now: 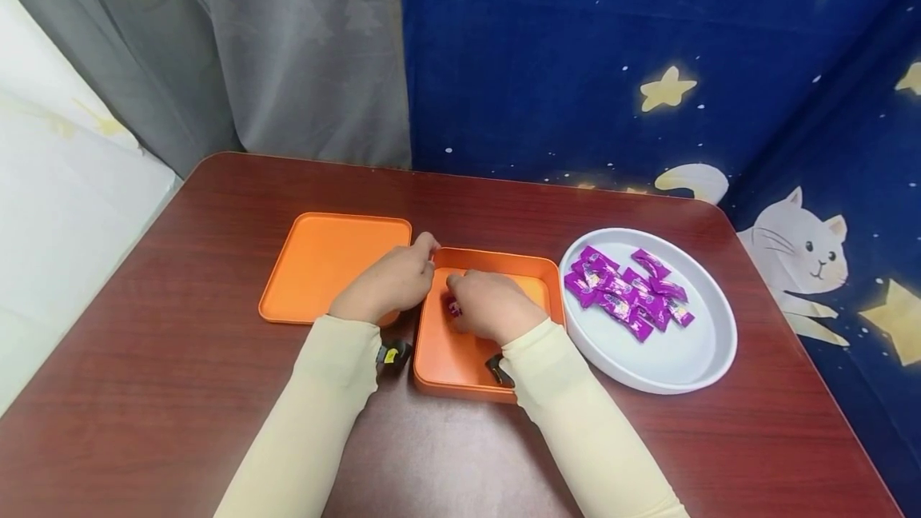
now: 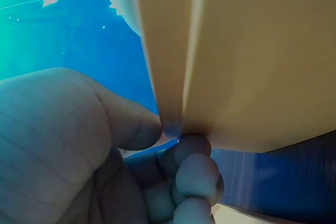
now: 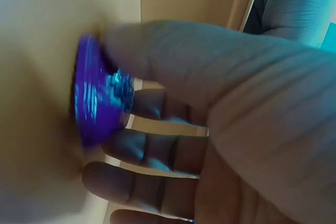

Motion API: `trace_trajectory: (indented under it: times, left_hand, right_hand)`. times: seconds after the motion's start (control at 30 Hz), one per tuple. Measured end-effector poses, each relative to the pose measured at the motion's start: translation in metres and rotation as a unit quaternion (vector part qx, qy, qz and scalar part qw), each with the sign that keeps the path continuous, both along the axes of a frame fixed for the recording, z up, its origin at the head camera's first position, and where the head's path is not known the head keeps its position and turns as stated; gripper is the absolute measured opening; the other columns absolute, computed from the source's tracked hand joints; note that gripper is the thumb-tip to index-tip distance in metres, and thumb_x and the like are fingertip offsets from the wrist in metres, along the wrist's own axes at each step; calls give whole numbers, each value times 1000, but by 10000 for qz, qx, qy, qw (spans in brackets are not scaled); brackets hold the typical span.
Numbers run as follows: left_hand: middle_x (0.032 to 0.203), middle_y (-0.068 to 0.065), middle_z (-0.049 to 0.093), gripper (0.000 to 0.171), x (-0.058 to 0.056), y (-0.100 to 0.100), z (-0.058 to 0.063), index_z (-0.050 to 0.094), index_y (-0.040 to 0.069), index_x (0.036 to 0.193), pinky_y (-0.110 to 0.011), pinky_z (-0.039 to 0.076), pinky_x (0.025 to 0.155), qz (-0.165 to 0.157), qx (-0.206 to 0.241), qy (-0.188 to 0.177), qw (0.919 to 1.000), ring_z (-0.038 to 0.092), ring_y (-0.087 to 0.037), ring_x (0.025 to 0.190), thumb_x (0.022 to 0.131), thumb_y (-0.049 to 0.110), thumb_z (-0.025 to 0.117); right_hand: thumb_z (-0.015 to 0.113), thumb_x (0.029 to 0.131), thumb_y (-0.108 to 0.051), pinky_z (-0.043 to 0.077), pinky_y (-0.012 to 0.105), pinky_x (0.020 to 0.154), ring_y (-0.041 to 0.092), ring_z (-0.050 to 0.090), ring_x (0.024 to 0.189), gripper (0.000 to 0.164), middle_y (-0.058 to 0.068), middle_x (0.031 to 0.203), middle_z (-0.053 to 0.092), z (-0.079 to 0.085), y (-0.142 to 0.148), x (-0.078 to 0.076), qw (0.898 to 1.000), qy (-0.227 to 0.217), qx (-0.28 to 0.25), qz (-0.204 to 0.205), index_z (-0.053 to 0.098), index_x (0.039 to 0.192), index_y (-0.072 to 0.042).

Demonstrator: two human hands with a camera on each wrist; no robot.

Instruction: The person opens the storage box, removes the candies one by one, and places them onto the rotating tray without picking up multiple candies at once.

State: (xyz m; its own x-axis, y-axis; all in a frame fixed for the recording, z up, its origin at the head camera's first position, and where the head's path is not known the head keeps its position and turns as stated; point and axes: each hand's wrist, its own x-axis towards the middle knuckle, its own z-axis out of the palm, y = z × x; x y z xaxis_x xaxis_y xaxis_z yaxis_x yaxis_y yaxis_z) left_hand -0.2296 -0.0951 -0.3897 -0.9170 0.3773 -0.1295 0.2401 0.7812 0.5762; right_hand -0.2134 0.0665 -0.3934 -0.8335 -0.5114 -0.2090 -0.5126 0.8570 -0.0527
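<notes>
An orange box (image 1: 460,360) stands open-topped on the table, its inside partly hidden by the right hand (image 1: 495,307). That hand reaches down inside and grips a shiny purple wrapped candy (image 3: 94,98) between thumb and fingers, close to the box floor. At the box's left wall, the left hand (image 1: 392,282) pinches the rim; the thumb and curled fingers meet at the wall's edge in the left wrist view. Several more purple wrapped candies (image 1: 619,290) lie heaped in a round white tray (image 1: 708,346) to the right of the box.
A flat orange lid (image 1: 338,258) lies left of the box, partly behind the left hand. All of this sits on a reddish-brown wooden table (image 1: 187,374). Grey and blue curtains (image 1: 540,62) hang along the table's far edge.
</notes>
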Motion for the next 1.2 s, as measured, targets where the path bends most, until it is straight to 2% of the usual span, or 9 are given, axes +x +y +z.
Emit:
trace_trajectory:
  times: [0.07,0.23,0.57,0.9,1.2]
  left_hand:
    - [93,-9,61,30,0,0,-1,36,10,128,-40,50,82,8,5,7,10000,57,-22,79,99,21,36]
    - [95,-10,62,30,0,1,-1,37,9,127,-41,50,86,8,53,76,10000,57,-22,81,99,20,38]
    - [91,-8,61,30,-1,1,-2,37,11,126,-39,49,81,50,47,20,10000,56,-22,80,99,22,38]
    - [89,-9,61,33,0,1,-1,37,9,128,-39,48,80,87,14,19,10000,55,-23,79,97,21,42]
    - [87,-8,61,33,-1,1,-2,37,9,127,-39,48,80,25,-39,106,9999,55,-22,78,98,22,42]
  right_hand:
    - [66,82,-21,47,30,59,19,51,67,16,3,75,55,-1,0,0,9999,53,57,100,55,92,-15]
    - [64,83,-14,48,30,62,18,50,69,14,1,77,54,-1,0,0,9997,90,125,195,56,94,-15]
    - [70,81,-25,51,32,67,16,51,71,22,0,78,56,1,3,0,10000,59,68,17,59,97,-16]
    - [67,80,-15,49,31,66,16,51,71,18,0,79,56,1,3,0,10000,-77,19,-54,58,96,-15]
    - [65,82,-14,48,30,64,17,51,70,15,0,77,55,1,4,1,9999,-50,77,-66,57,94,-16]
